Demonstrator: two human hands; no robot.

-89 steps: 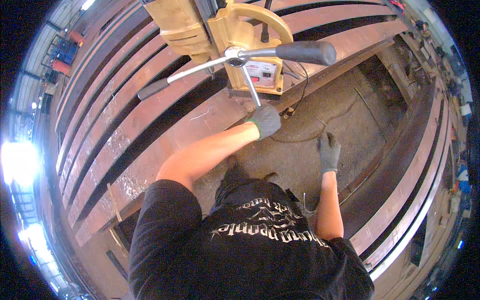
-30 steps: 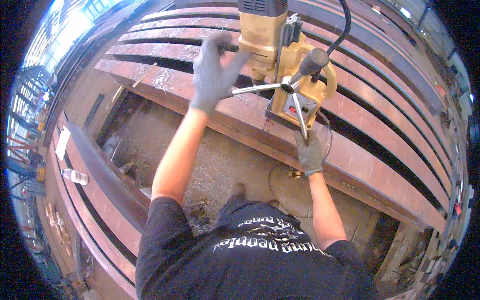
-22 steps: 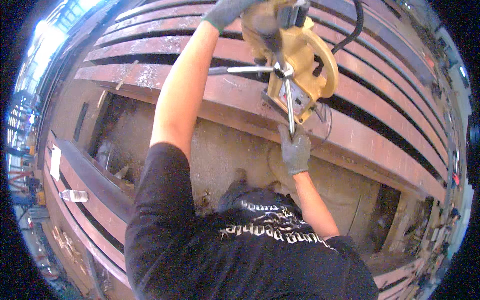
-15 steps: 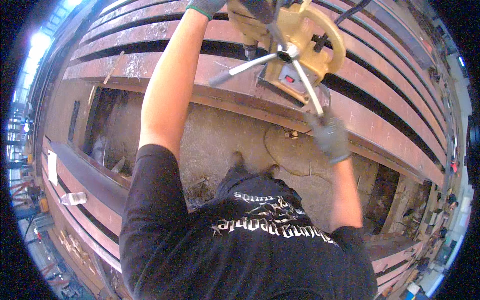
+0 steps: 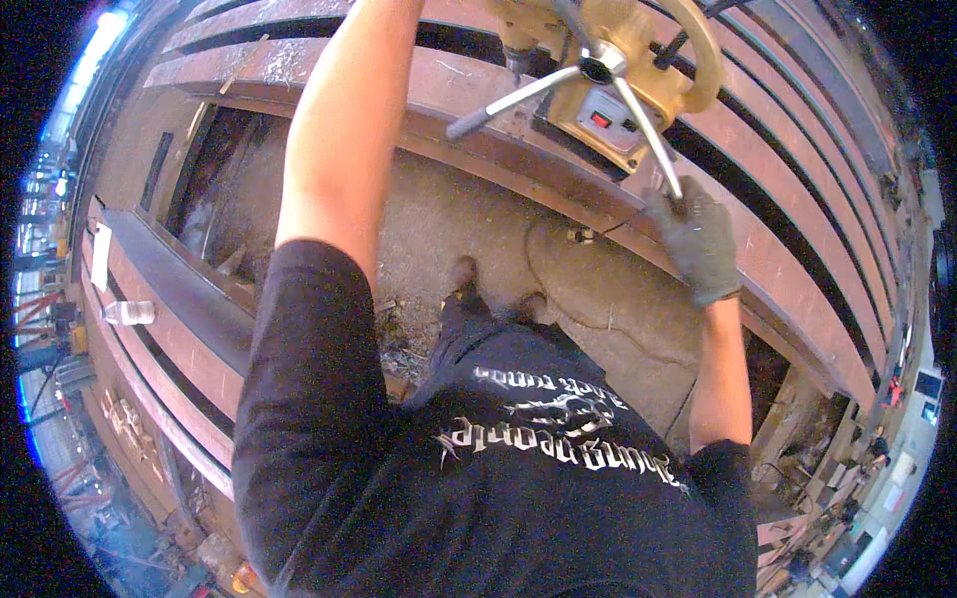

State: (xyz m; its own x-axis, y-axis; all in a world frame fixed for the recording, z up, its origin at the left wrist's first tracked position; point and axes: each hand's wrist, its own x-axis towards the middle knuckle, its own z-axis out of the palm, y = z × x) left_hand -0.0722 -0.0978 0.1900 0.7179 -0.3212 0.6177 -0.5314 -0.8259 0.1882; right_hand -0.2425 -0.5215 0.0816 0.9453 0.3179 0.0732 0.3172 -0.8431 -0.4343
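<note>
A yellow magnetic drill [image 5: 688, 75] stands on a reddish-brown steel beam [image 5: 797, 249] at the upper middle. Its feed handle [image 5: 646, 135] has metal spokes, one with a dark grip pointing left. My gloved right hand [image 5: 703, 234] is closed around the end of the spoke that points toward me. On the drill's front is a panel with a red switch [image 5: 600, 119]. The chuck [image 5: 516, 45] hangs at the drill's left side, over the beam. My left forearm reaches up past the top edge, so my left hand is hidden from view.
Several parallel steel beams with dark gaps lie ahead. A cable [image 5: 568, 309] runs over the concrete floor [image 5: 429, 219] by my feet. Behind to the left, a clear plastic bottle [image 5: 131, 313] lies on another beam, near a white strip [image 5: 102, 256].
The drill appears farther up and right in view. My right hand, still on the spoke, appears farther right. My left hand has passed out of view at the top.
</note>
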